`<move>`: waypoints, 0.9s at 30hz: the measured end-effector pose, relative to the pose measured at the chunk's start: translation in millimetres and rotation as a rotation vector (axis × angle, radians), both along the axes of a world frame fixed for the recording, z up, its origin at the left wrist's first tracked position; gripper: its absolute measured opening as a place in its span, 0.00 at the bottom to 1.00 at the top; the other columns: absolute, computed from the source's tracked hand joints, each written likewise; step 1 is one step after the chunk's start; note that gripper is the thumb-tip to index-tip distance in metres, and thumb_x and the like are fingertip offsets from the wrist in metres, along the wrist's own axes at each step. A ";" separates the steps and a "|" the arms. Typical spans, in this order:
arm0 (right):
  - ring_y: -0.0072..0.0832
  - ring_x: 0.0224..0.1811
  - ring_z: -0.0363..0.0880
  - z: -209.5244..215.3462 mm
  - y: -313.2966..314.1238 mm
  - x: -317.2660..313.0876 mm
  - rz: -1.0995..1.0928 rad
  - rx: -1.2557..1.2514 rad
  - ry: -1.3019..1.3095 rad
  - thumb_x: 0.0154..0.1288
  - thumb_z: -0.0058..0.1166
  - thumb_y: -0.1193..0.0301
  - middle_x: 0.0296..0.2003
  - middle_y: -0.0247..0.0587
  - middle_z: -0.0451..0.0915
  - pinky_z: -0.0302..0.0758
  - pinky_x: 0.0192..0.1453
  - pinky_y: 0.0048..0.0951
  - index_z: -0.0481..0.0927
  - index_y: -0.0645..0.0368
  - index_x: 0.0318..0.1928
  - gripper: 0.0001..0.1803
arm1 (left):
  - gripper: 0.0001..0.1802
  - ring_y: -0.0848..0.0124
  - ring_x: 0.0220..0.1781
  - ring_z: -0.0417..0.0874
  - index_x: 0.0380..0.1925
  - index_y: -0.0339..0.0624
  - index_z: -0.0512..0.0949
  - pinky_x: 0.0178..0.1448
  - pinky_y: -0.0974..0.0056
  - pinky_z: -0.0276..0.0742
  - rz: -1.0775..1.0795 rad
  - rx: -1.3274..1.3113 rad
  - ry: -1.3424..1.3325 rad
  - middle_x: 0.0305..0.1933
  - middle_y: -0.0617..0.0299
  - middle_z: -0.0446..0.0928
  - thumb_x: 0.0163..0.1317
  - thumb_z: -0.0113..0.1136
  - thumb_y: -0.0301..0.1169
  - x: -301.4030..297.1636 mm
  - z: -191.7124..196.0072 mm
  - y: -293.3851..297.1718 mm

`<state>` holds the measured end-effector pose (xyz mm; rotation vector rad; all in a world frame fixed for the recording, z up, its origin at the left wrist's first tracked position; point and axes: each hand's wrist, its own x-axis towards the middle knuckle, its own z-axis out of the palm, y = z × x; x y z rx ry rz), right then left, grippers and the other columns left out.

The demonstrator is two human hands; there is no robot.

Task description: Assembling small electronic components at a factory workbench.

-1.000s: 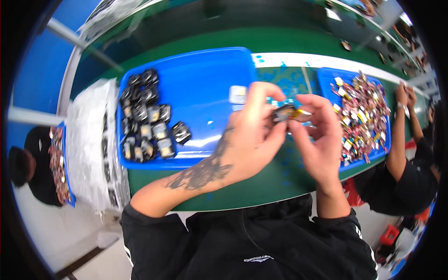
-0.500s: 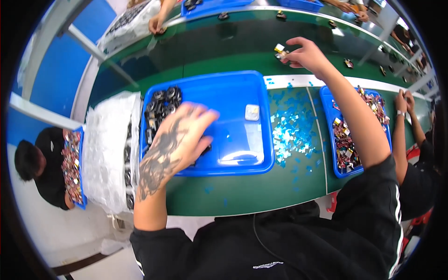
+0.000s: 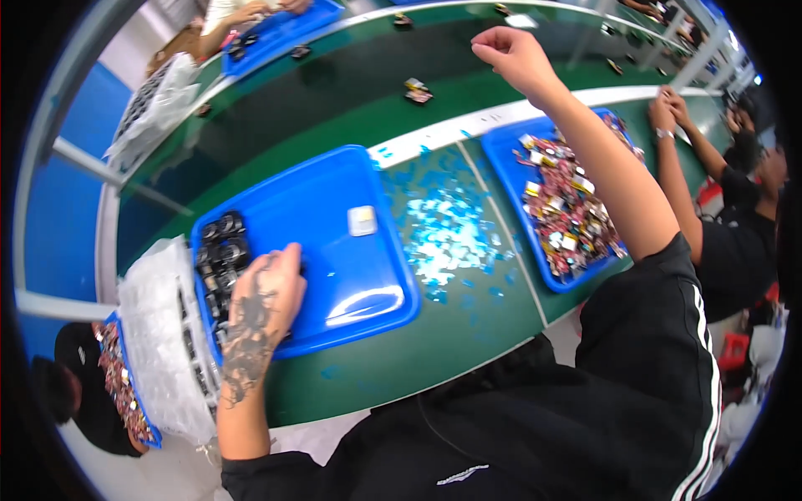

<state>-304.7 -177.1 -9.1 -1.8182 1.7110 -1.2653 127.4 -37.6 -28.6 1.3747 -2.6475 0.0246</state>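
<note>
My left hand (image 3: 271, 290), its forearm tattooed, is over the left half of a blue tray (image 3: 347, 330). It is beside a cluster of black round-faced parts (image 3: 222, 250), and a dark edge shows past its far side. Most of its fingers are hidden, so I cannot tell what they hold. A small white square piece (image 3: 362, 220) sits in the same tray. Above the dark green belt, my right hand (image 3: 516, 57) has its fingers curled in and nothing visible in them. A small black part with a yellow-white label (image 3: 418, 92) lies on the belt, apart from that hand.
Blue film scraps (image 3: 451, 238) litter the green table between the trays. A second blue tray (image 3: 543, 271) holds many small labelled parts with reddish wires. Stacked clear plastic trays (image 3: 159, 334) stand at left. Co-workers' hands (image 3: 664, 113) work at right and across the belt.
The view has turned. My right hand has let go of the labelled part, which now lies on the belt, and its fingers have curled in. My left hand has lowered toward the black parts.
</note>
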 end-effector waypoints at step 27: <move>0.20 0.29 0.71 1.8 209.6 -5.2 -0.184 0.064 0.082 0.68 0.52 0.78 0.28 0.35 0.73 0.69 0.34 0.24 0.73 0.62 0.38 0.02 | 0.09 0.69 0.42 0.84 0.41 0.34 0.78 0.44 0.68 0.82 -0.035 1.236 1.456 0.51 0.49 0.78 0.70 0.49 0.23 -118.3 12.4 12.4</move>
